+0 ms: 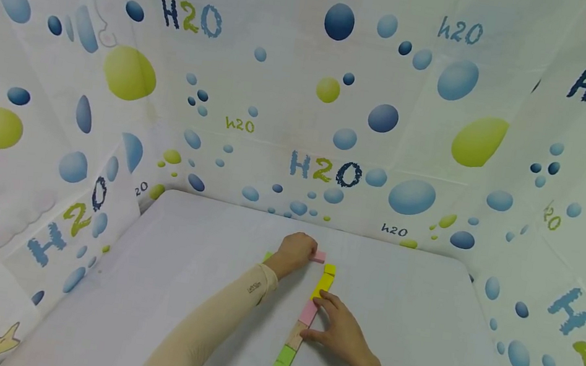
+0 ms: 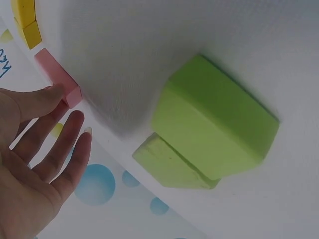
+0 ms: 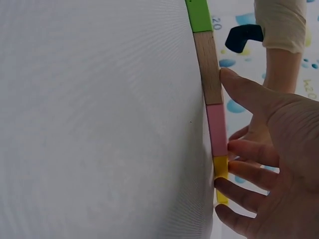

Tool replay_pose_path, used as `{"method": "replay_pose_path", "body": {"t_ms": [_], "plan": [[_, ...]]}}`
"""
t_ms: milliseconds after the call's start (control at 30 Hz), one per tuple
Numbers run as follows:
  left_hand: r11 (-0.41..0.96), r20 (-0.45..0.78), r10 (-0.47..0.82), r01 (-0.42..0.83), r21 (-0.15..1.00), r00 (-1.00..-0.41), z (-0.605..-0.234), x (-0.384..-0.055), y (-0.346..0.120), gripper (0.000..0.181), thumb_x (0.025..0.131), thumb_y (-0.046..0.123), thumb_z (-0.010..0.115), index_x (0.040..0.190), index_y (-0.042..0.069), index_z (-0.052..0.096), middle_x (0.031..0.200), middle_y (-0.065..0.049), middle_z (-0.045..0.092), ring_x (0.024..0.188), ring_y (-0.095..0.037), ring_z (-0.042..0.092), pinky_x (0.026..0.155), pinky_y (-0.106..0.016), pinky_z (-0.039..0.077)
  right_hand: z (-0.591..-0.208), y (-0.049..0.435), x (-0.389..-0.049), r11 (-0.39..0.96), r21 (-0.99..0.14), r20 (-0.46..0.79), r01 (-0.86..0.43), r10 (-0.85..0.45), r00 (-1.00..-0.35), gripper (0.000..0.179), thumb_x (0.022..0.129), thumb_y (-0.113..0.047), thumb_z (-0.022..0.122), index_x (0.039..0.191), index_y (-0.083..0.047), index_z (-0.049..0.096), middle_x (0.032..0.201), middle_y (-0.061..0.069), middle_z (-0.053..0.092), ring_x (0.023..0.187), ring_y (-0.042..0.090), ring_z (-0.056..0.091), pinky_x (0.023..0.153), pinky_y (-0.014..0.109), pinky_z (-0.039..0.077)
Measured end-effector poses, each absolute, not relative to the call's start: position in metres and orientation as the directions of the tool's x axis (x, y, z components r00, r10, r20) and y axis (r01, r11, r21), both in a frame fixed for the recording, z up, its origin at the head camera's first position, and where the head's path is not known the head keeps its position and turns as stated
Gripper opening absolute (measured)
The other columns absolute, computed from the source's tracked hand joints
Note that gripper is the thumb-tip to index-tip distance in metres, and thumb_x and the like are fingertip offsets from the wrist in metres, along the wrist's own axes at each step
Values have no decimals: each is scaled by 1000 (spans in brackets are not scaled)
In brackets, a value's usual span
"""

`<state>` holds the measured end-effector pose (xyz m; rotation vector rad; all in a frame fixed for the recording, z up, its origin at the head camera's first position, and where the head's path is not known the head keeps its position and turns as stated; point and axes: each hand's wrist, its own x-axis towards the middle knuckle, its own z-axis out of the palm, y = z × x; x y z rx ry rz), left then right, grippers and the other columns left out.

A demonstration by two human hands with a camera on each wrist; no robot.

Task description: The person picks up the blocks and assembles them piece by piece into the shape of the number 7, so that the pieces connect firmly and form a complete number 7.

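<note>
A line of wooden blocks runs away from me on the white table: a green block (image 1: 283,362), a bare wood block (image 1: 296,336), a pink block (image 1: 308,313) and yellow blocks (image 1: 323,281) at the far end. My left hand (image 1: 294,253) pinches another pink block (image 2: 56,73) by one end between thumb and finger, just past the yellow end and turned across the line. Alongside the line, my right hand (image 1: 342,334) lies with fingers extended. Its thumb (image 3: 239,84) is at the wood block, and its fingertips reach the pink and yellow blocks.
Left of the line, partly behind my left wrist in the head view, are a larger green block (image 2: 214,117) and a paler green piece (image 2: 172,164) against it. A cloth (image 1: 284,82) printed with bubbles and H2O hangs around the white table (image 1: 394,303).
</note>
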<state>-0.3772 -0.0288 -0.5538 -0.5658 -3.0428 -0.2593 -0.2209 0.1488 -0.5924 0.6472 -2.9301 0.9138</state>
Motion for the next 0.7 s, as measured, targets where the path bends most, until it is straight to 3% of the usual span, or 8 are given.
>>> {"method": "replay_pose_path", "body": {"t_ms": [233,700], "plan": [[914,58,351,356,194,-934,-551,-371,-31,18,102,18,68,115,14,80,111,-2,77,96,-19,66,100,-33,56,-587,148,-219,746,-548,113,-379,-383,-917,85,75,-58,88,139,-7,65,153,15,53,139,37,52,111,57,46],[911,83,373,382,158,-924,-551,-366,-36,17,100,15,70,113,17,81,112,-1,77,104,-20,69,98,-36,57,-586,148,-220,751,-542,108,-378,-384,-917,85,74,-60,87,138,-8,65,154,14,53,140,37,52,112,57,45]]}}
